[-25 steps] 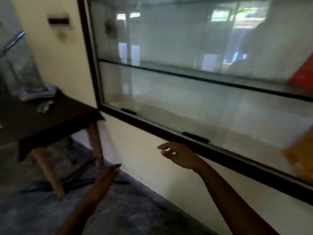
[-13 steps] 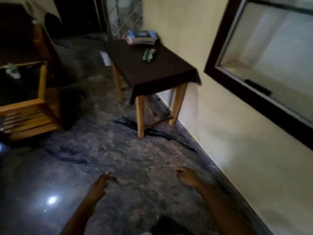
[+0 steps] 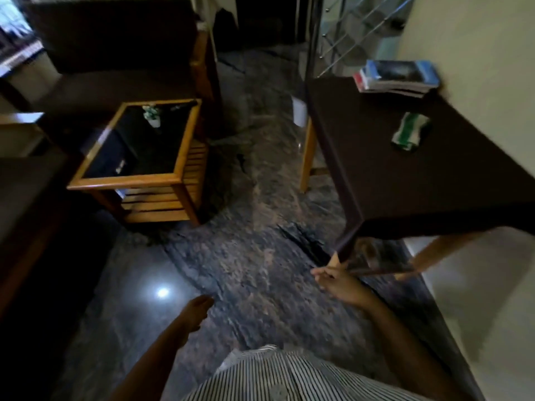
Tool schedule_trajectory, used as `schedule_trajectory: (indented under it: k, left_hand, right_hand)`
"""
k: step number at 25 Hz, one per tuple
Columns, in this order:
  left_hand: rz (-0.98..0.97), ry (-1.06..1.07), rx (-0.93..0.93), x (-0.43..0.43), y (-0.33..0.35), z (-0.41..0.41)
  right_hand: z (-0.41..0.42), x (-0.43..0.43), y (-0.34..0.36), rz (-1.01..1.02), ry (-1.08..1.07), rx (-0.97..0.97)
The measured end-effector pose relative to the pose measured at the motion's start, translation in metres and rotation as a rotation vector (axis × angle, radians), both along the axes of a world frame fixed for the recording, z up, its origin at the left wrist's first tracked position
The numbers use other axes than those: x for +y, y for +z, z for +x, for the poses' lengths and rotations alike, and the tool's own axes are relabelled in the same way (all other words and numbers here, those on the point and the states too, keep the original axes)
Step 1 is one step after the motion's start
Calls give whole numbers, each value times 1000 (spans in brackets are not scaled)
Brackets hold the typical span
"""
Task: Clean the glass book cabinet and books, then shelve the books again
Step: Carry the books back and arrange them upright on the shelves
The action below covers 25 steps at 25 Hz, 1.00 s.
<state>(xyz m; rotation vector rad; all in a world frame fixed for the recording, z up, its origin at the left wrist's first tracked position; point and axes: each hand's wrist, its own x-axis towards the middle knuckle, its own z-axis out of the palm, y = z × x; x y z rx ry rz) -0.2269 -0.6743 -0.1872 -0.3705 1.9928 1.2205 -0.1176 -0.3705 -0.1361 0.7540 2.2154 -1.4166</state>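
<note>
The left hand (image 3: 197, 311) and right hand (image 3: 340, 283) held nothing, fingers relaxed. The books (image 3: 396, 78) lay stacked on the surface (image 3: 376, 175), well beyond the right fingers; probably stiff and rather heavy, best gripped under both sides.

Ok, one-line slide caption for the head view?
Left hand and right hand empty, near the dark table bearing stacked books and a green-white cloth.

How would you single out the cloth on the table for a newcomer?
Find the dark-topped table against the cream wall on the right. A stack of books sits at its far end; the cloth lies apart from them, nearer the camera. It is the only crumpled item there, striped green and white.
</note>
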Motion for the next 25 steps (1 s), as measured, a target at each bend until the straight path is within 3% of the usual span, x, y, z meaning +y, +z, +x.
schedule_trajectory:
  k: [3, 7, 15, 20, 25]
  left_hand:
    - [39, 34, 24, 28, 8, -67]
    - [132, 36, 81, 105, 15, -190]
    - [358, -520, 249, 357, 65, -447]
    - [438, -820, 399, 511, 92, -518]
    - [448, -877, 252, 658, 88, -566]
  right_hand:
    - [-99, 30, 35, -42, -6, 62]
    - [-218, 107, 54, -58, -183, 169]
    - [-336, 243, 75, -78, -877, 263]
    - [-367, 292, 76, -281, -1305, 325]
    - [-420, 375, 61, -522, -1685, 567]
